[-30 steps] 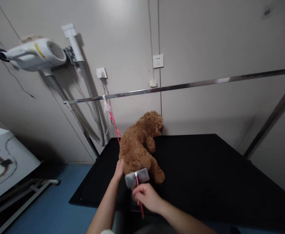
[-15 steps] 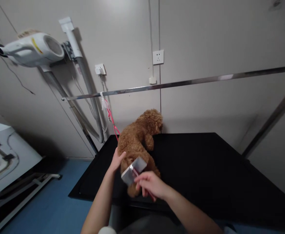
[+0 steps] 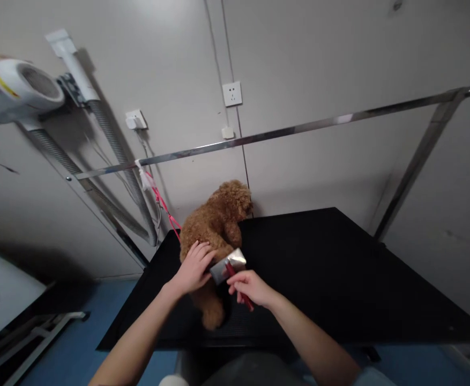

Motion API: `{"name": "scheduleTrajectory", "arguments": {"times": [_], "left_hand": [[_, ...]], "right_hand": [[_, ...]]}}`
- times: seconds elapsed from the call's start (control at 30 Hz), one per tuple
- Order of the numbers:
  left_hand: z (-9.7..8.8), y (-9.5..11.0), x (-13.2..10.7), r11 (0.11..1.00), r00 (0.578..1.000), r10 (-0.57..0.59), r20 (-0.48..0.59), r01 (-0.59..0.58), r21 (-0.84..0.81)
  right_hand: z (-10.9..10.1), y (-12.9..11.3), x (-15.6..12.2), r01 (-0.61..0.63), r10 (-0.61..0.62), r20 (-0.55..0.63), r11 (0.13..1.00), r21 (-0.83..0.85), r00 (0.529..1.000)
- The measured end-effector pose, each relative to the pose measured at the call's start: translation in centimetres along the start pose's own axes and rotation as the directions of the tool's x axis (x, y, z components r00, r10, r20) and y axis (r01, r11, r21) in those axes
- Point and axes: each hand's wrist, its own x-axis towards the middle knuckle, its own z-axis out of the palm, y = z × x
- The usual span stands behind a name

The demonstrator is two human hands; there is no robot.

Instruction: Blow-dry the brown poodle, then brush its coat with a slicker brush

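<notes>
A small brown curly toy dog (image 3: 214,225) lies on the black table (image 3: 319,268), its head toward the wall. My left hand (image 3: 194,266) rests on its back and hindquarters, fingers spread over the fur. My right hand (image 3: 251,287) is closed round the red handle of a slicker brush (image 3: 229,265), whose silver head lies against the dog's rear flank just beside my left fingers. A pink leash (image 3: 162,203) runs from the dog up to the metal bar (image 3: 259,138).
A steel frame stands over the table, with an upright post (image 3: 411,171) at the right. A white dryer (image 3: 9,91) with grey hoses (image 3: 114,155) hangs on the wall at left. A white tub (image 3: 1,295) sits at lower left. Blue floor lies below.
My left hand slid from the dog's side up onto its back. The brush moved up the dog's rear flank toward my left hand. The view swung to the right.
</notes>
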Motion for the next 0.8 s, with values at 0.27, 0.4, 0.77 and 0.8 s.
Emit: {"name": "scheduleTrajectory", "arguments": {"times": [0.27, 0.4, 0.77, 0.8], "left_hand": [[-1.6, 0.6, 2.0, 1.000, 0.993, 0.020, 0.118, -0.018, -0.014], [-1.8, -0.1, 1.6, 0.994, 0.990, 0.056, 0.129, -0.044, -0.099], [0.1, -1.2, -1.5, 0.953, 0.999, 0.002, -0.043, -0.015, -0.303], [0.5, -1.3, -1.8, 0.943, 0.998, -0.006, -0.069, -0.018, -0.331]], "right_hand": [[-0.9, -0.6, -1.1, 0.025, -0.035, 0.194, 0.998, 0.058, 0.980], [-1.5, -1.4, -0.8, -0.031, 0.022, 0.209, 0.999, 0.043, 0.978], [1.6, -0.8, -1.0, -0.043, 0.008, 0.257, 0.991, 0.128, 0.966], [1.6, -0.6, -1.4, -0.122, 0.089, 0.302, 0.988, 0.095, 0.949]]}}
